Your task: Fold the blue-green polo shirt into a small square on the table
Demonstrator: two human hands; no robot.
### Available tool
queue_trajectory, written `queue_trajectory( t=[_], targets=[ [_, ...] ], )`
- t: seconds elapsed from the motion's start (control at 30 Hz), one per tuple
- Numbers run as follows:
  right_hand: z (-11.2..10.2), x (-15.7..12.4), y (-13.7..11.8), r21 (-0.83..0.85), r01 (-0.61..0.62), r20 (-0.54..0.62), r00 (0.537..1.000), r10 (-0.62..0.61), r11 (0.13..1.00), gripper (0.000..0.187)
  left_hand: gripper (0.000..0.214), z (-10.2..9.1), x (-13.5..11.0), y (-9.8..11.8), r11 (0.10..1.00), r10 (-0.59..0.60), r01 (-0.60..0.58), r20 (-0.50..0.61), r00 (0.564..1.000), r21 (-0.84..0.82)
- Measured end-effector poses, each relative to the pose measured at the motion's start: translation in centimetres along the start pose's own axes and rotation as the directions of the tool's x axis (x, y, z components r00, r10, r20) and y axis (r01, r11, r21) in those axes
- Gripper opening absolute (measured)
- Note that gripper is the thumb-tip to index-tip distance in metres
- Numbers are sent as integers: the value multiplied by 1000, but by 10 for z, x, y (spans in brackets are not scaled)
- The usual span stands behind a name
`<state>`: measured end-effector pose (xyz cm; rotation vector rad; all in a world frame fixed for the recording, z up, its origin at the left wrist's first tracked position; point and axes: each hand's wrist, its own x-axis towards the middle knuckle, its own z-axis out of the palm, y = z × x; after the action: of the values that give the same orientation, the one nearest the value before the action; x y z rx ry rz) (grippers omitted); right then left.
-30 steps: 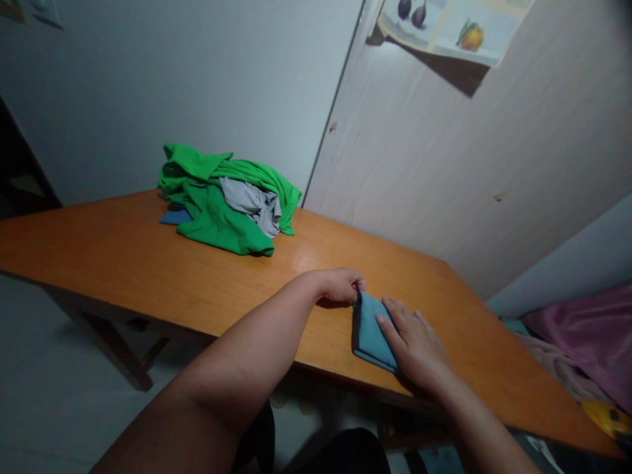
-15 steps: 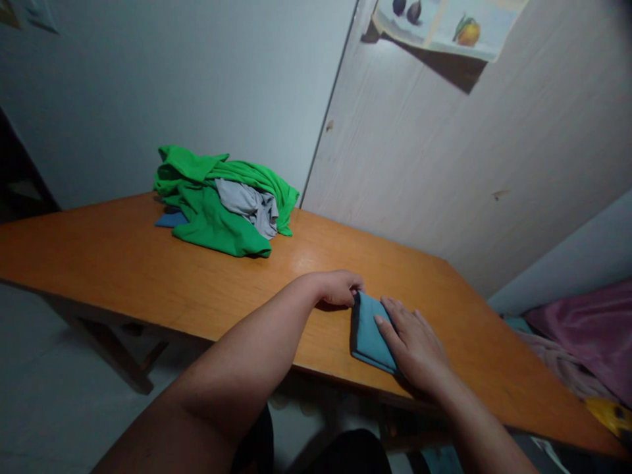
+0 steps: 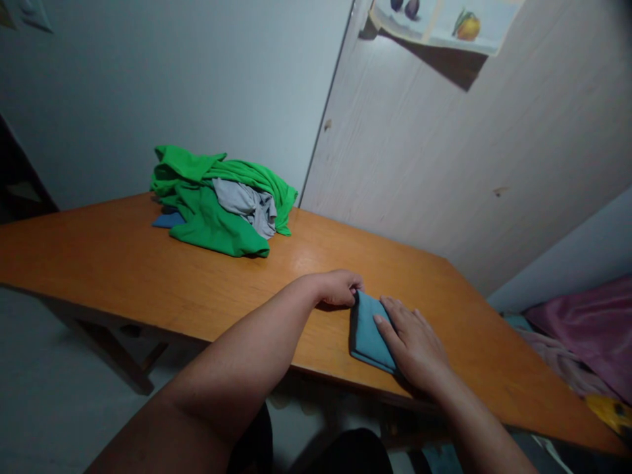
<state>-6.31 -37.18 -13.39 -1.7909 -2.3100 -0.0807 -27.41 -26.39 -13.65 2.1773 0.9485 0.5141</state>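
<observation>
A blue cloth (image 3: 372,332), folded into a small flat rectangle with a dark strip along its left edge, lies near the front edge of the wooden table. My left hand (image 3: 340,288) has its fingers pinched together at the cloth's far left corner; the fingertips are partly hidden. Flat on the cloth's right side rests my right hand (image 3: 413,339), its palm down, fingers stretched out and thumb apart. That hand covers the right part of the cloth.
A heap of crumpled clothes sits at the table's back left: a green garment (image 3: 212,220), a grey cloth (image 3: 245,201) and a blue piece (image 3: 168,220). Behind the table (image 3: 123,263) stands a wall with a fruit picture (image 3: 447,23). Purple fabric (image 3: 582,322) lies beyond the right edge.
</observation>
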Motion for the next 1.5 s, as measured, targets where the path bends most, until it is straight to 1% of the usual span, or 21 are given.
queue_trajectory(
  t=[0.07, 0.13, 0.23, 0.33, 0.47, 0.6, 0.77, 0.93, 1.07, 1.17, 1.27, 1.37, 1.5],
  targets=[
    [1, 0, 1, -4, 3, -1, 1000, -3, 1000, 67, 26, 1, -1, 2, 1000, -8, 8, -11, 1000, 19],
    [2, 1, 2, -7, 7, -2, 1000, -7, 1000, 66, 24, 4, -2, 5, 998, -14, 16, -44, 999, 59],
    [3, 1, 3, -5, 12, -2, 1000, -12, 1000, 67, 19, 8, -3, 9, 988, -21, 37, -104, 994, 153],
    [3, 1, 3, 0, 12, -15, 1000, -12, 1000, 68, 21, 9, -2, 11, 971, -17, 51, -143, 990, 235],
    [3, 1, 2, 14, 10, -27, 1000, -10, 1000, 66, 20, 7, -4, 12, 963, -18, 49, -119, 993, 267],
    [5, 0, 3, 16, 13, -33, 999, -12, 1000, 65, 19, 7, -6, 12, 967, -19, 40, -87, 996, 252],
    [6, 1, 4, 2, 9, -24, 1000, -9, 1000, 66, 22, 10, -3, 10, 967, -21, 53, -131, 991, 248],
    [6, 2, 4, -3, 6, -14, 1000, -6, 1000, 67, 20, 8, 0, 5, 989, -38, 56, -131, 991, 136],
    [4, 2, 2, -5, 3, -6, 1000, -4, 1000, 68, 15, 2, 3, 3, 994, -34, 50, -160, 987, 100],
    [3, 2, 1, -4, -4, 2, 1000, 4, 1000, 68, 25, 0, 5, 4, 995, -16, 34, -185, 983, 91],
    [3, 2, 1, 1, -5, 2, 1000, 5, 1000, 68, 34, 2, 5, 4, 997, -2, 16, -169, 986, 79],
    [3, 3, 1, -6, -7, 9, 1000, 7, 1000, 67, 28, 5, 3, 2, 999, 10, -3, -152, 988, 51],
    [2, 4, 0, -10, -10, 23, 1000, 10, 1000, 67, 21, 6, 2, 1, 1000, 6, -2, -158, 987, 23]
  ],
)
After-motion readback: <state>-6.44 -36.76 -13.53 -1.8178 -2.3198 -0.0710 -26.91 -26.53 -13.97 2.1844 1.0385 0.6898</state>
